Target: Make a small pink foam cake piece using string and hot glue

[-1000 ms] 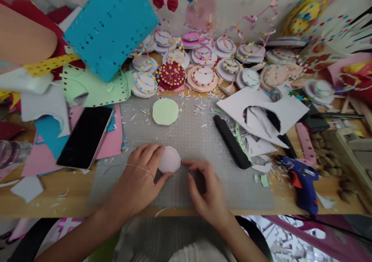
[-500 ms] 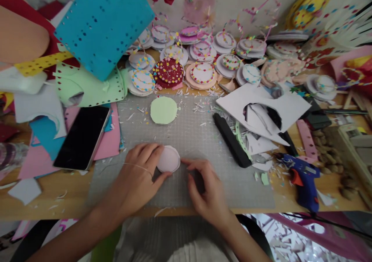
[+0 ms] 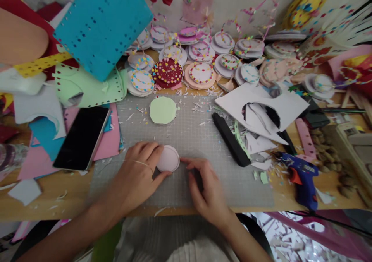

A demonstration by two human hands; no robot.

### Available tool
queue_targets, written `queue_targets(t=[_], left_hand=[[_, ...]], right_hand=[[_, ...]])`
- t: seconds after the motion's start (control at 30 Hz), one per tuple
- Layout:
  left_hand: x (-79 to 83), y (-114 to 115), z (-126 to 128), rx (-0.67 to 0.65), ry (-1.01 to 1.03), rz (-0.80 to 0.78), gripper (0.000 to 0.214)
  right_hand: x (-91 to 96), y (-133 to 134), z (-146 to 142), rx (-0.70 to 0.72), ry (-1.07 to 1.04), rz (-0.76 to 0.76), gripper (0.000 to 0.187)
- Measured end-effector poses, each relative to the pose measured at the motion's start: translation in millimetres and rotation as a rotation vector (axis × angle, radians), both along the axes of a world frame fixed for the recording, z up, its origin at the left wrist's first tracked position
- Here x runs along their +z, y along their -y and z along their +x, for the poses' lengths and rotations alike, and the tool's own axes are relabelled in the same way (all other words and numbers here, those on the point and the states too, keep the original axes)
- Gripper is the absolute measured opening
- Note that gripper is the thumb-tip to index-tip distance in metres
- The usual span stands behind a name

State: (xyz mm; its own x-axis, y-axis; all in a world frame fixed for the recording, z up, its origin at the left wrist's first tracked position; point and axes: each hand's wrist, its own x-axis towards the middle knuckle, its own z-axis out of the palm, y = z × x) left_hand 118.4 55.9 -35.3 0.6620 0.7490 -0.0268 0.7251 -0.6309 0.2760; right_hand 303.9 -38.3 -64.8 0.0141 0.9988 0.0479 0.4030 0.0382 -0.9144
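Observation:
A small pale pink foam disc (image 3: pixel 168 158) lies on the grey cutting mat (image 3: pixel 192 138). My left hand (image 3: pixel 138 177) grips it from the left, fingers curled over its edge and thumb under it. To the right of the disc my right hand (image 3: pixel 206 188) rests on the mat, fingers bent, one fingertip touching the disc's right edge. Nothing shows inside that hand. A light green foam disc (image 3: pixel 163 110) lies further back on the mat.
A black phone (image 3: pixel 83 137) lies at left on pink and blue foam sheets. A black bar-shaped tool (image 3: pixel 230 139), cut white sheets (image 3: pixel 261 107) and a blue glue gun (image 3: pixel 302 178) lie at right. Several decorated discs (image 3: pixel 200 74) crowd the back. A perforated blue sheet (image 3: pixel 101 26) stands at back left.
Both hands and the pink disc stay almost in place; my right fingertip has moved up to the disc's edge. The view has shifted slightly.

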Motion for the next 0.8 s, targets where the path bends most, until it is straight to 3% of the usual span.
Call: queue_targets(t=[0.13,0.3,0.5,0.8], left_hand=[[0.7,-1.2,-0.2,-0.006,0.000,-0.008,0.050],[0.9,-1.3,-0.4,-0.017,-0.001,-0.001,0.048],[1.4,-0.9,0.6,-0.013,-0.019,0.021,0.051],[-0.4,0.9,-0.4,-0.009,-0.019,0.046,0.048]], right_hand=[[0.8,1.3,-0.5,0.040,0.052,0.039,0.032],[2.2,3.7,-3.8,0.154,0.276,0.154,0.035],[1.9,4.6,-8.2,0.135,0.491,0.141,0.034],[-0.2,4.2,-9.8,0.193,0.524,0.110,0.040]])
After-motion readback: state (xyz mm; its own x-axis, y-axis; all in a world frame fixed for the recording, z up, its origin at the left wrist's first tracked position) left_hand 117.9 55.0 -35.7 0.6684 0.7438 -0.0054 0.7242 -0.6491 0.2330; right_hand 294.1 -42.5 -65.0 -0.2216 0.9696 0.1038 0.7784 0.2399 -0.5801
